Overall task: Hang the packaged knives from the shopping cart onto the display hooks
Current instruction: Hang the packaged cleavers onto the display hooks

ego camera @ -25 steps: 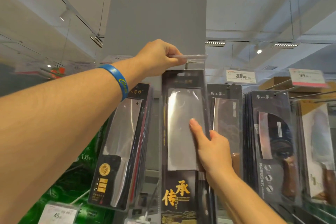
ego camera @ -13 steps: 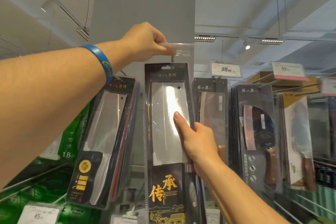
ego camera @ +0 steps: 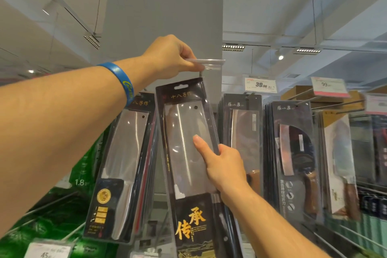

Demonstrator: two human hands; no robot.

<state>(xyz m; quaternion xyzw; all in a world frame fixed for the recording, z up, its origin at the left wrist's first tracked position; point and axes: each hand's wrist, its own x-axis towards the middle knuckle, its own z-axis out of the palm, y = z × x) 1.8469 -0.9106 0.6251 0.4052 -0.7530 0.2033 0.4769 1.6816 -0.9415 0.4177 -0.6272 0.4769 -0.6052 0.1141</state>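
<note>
Just below hook tip (ego camera: 201, 73), pkg'd knife (ego camera: 184, 132) sits tilted, slot (ego camera: 183, 86) seemingly unthreaded; right hand (ego camera: 224, 167) fingers grasp its edge, left hand (ego camera: 167, 56) pinches tag holder (ego camera: 209, 63). Risk: slot misses tip, pkg drops.

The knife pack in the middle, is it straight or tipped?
Tipped. The knife pack slants, top toward the left, bottom toward the right; the right hand grips its edge.
</note>
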